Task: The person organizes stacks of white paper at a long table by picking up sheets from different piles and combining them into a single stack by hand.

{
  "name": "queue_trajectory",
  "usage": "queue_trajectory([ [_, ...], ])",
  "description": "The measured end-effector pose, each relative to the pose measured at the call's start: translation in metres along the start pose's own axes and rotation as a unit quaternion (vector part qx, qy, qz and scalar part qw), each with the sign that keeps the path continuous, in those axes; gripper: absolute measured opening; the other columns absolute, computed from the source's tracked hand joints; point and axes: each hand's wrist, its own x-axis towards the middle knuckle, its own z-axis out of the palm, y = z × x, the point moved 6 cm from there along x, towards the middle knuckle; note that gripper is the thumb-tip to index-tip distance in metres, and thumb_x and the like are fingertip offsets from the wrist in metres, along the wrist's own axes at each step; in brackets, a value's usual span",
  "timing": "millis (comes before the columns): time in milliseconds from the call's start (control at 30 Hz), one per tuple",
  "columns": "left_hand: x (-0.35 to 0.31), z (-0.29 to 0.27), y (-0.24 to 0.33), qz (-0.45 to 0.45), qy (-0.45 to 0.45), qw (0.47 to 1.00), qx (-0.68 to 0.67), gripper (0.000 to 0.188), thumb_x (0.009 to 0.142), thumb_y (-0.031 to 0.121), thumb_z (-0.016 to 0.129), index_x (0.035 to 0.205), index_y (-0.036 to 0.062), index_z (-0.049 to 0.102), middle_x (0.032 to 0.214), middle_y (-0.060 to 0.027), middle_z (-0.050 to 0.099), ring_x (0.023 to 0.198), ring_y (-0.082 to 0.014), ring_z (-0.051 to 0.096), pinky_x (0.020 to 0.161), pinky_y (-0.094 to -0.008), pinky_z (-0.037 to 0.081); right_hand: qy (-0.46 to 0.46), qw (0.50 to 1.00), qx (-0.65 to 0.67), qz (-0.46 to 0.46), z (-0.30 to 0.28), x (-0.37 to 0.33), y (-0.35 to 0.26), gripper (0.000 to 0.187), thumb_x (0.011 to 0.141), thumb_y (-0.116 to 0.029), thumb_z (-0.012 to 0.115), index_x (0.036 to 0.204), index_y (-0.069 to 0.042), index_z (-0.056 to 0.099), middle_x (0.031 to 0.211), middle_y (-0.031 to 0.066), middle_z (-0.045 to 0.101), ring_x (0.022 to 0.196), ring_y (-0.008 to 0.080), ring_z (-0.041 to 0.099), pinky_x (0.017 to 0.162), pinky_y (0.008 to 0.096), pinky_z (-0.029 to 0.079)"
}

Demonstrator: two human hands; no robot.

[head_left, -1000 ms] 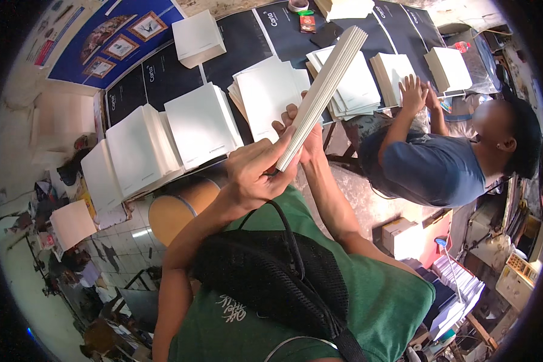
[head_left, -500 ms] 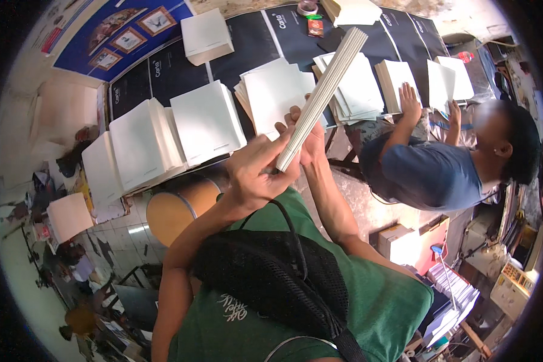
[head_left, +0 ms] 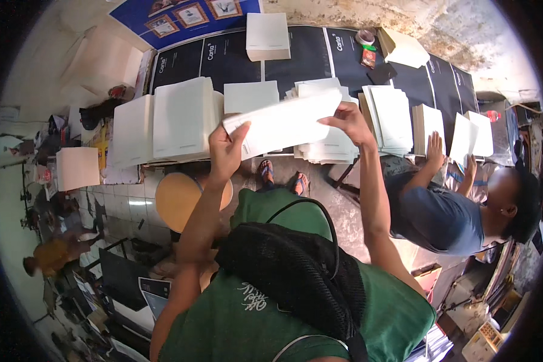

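Note:
Between my two hands, above the front edge of the table, is a stack of white paper sheets (head_left: 289,122), tilted with its broad face showing. My left hand (head_left: 226,148) grips its left end, thumb on the face. At the opposite end my right hand (head_left: 351,123) pinches the upper right corner between thumb and fingers. Behind the held sheets lie a white paper stack (head_left: 251,95) and a looser, uneven paper pile (head_left: 326,148), both partly covered by them. A tall paper stack (head_left: 183,117) stands left of my left hand.
A black-covered table (head_left: 311,54) runs across, with another paper stack (head_left: 268,36) at its back. A tape roll (head_left: 364,37) and small red box (head_left: 368,58) lie farther right. A co-worker (head_left: 446,211) sits at right, hands on paper. A round-topped stool (head_left: 178,202) stands below the table.
The stack of sheets has turned from edge-on and upright to nearly level, broad face showing. My hands have moved apart to its two ends. The view has shifted left.

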Motion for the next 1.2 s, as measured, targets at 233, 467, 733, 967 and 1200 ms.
queue_trajectory([
  [233,-0.023,-0.023,-0.045,0.066,0.019,0.979,0.194,0.024,0.09,0.008,0.072,0.112,-0.0003,0.065,0.104,-0.0141,0.069,0.099,-0.0221,0.067,0.087,-0.0328,0.051,0.001,0.969,-0.247,-0.002,0.022,0.026,0.019,0.025,0.085,-0.015,0.08,0.102,0.002,0.075,0.094,0.0085,0.076,0.088,0.0128,0.068,0.085,0.0322,0.053],
  [467,-0.061,-0.009,-0.028,0.092,0.163,0.95,0.249,0.057,0.09,0.008,0.07,0.141,-0.005,0.046,0.134,-0.0261,0.057,0.126,-0.0384,0.055,0.102,-0.0432,0.045,0.11,0.964,-0.235,-0.049,0.05,-0.016,0.009,0.06,0.088,-0.008,0.075,0.141,0.002,0.049,0.141,0.0203,0.054,0.131,0.0256,0.052,0.11,0.0405,0.043],
  [733,-0.067,0.006,-0.04,0.044,0.146,0.968,0.197,0.066,0.096,0.002,0.058,0.151,-0.0099,0.024,0.152,-0.0304,0.037,0.137,-0.0421,0.045,0.106,-0.0411,0.043,0.101,0.979,-0.17,-0.038,0.065,-0.025,0.016,0.076,0.092,-0.005,0.069,0.155,-0.001,0.026,0.156,0.0243,0.034,0.145,0.0317,0.035,0.119,0.0453,0.033],
  [967,-0.063,0.006,-0.032,0.114,0.163,0.943,0.267,0.064,0.095,0.002,0.061,0.149,-0.0102,0.031,0.147,-0.0295,0.046,0.119,-0.0377,0.061,0.083,-0.0337,0.054,0.117,0.972,-0.2,-0.045,0.064,-0.028,0.013,0.072,0.094,-0.011,0.069,0.153,0.001,0.03,0.153,0.026,0.039,0.142,0.0339,0.039,0.115,0.0453,0.038],
  [1200,-0.069,0.002,-0.033,0.114,0.165,0.933,0.299,0.062,0.094,0.006,0.064,0.147,-0.0099,0.036,0.142,-0.0285,0.052,0.119,-0.0342,0.062,0.086,-0.0338,0.054,0.123,0.97,-0.204,-0.048,0.067,-0.03,0.006,0.068,0.093,-0.012,0.07,0.15,0.002,0.035,0.15,0.0259,0.043,0.139,0.0336,0.044,0.114,0.0444,0.04],
])
